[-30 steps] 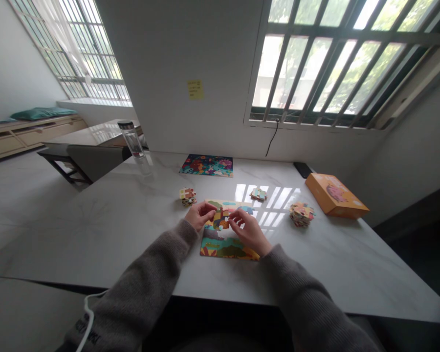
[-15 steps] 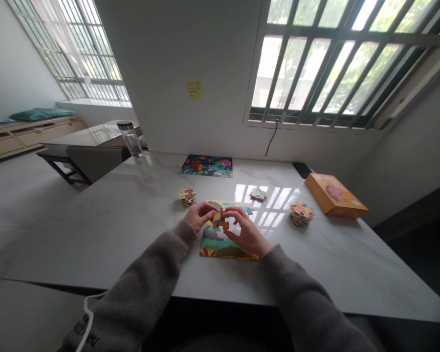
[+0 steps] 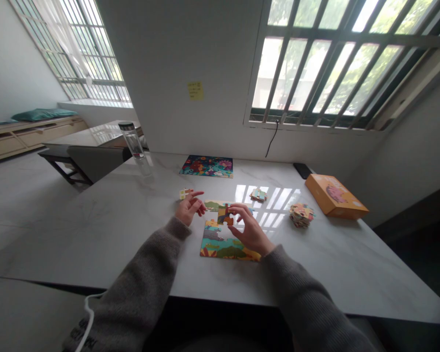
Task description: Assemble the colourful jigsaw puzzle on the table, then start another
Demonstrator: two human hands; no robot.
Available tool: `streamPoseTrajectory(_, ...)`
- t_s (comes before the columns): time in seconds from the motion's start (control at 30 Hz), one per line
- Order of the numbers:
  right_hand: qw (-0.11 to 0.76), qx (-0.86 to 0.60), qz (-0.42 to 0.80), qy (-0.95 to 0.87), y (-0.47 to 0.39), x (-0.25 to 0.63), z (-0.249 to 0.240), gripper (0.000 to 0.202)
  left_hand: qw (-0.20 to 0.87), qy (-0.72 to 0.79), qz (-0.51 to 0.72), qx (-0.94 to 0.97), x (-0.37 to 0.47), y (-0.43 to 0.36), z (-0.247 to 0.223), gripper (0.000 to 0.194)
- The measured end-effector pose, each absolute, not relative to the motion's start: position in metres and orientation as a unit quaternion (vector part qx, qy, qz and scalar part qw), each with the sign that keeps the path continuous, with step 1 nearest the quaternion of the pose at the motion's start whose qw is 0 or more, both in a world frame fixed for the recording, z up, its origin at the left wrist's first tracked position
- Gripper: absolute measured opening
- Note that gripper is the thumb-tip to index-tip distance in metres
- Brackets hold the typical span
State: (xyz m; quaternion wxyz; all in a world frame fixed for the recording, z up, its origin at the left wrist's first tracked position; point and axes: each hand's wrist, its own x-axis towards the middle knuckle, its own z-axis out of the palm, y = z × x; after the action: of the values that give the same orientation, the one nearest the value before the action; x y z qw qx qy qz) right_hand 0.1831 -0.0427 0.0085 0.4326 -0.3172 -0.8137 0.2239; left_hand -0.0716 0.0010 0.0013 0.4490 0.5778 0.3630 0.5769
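Between the fingers of my right hand is a brown and orange puzzle piece, held over the partly joined puzzle. The puzzle lies flat on the table, with teal, green and yellow areas. My left hand is off the piece, its fingers apart, in front of a small stack of puzzle pieces that it partly hides. My right hand covers part of the puzzle's right side.
Farther back lies a dark, colourful picture sheet. A small pile of pieces and a taller pile sit to the right, near an orange box and a black phone. A glass bottle stands at the back left.
My left hand has let go of the puzzle piece and moved left toward the small stack, its fingers opening. The piece stays in my right hand, moved slightly right.
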Motion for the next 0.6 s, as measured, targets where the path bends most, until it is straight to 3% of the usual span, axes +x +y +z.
streamPoseTrajectory(0.3,0.426,-0.323,0.226,-0.814,-0.043,0.182,0.01,0.038,0.396,0.379,0.531,0.646,-0.069,-0.004,-0.008,0.039)
streamPoseTrajectory(0.47,0.41,-0.323,0.209,-0.827,-0.041,0.183,0.008,0.03,0.246,0.436,0.447,0.742,-0.076,-0.006,-0.014,0.025)
streamPoseTrajectory(0.6,0.396,-0.32,0.216,-0.833,-0.041,0.184,0.004,0.026,0.13,0.441,0.335,0.822,-0.071,-0.017,-0.029,0.032)
